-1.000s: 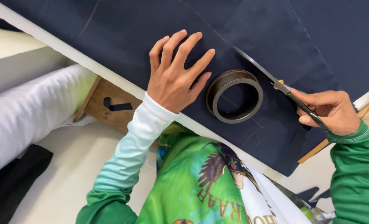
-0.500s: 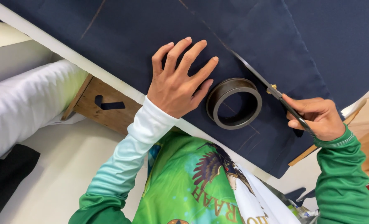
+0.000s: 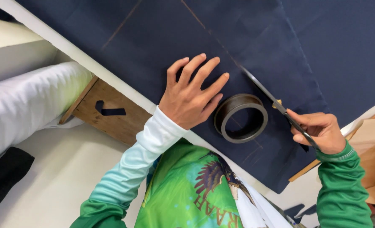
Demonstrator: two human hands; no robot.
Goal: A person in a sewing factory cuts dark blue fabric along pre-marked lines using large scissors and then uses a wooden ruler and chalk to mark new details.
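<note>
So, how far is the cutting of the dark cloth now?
Done: chalk lines are marked on the cloth, and a slit runs from its near edge up to the scissors. In hand: the right hand works the scissors along a line; the left hand presses the cloth flat beside a ring. Left: the line beyond the blade tips is uncut.

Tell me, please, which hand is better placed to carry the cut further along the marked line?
The right hand: it grips the scissors, whose blades lie on the chalk line of the dark cloth. The left hand lies flat on the cloth beside the ring, pinning it.
</note>
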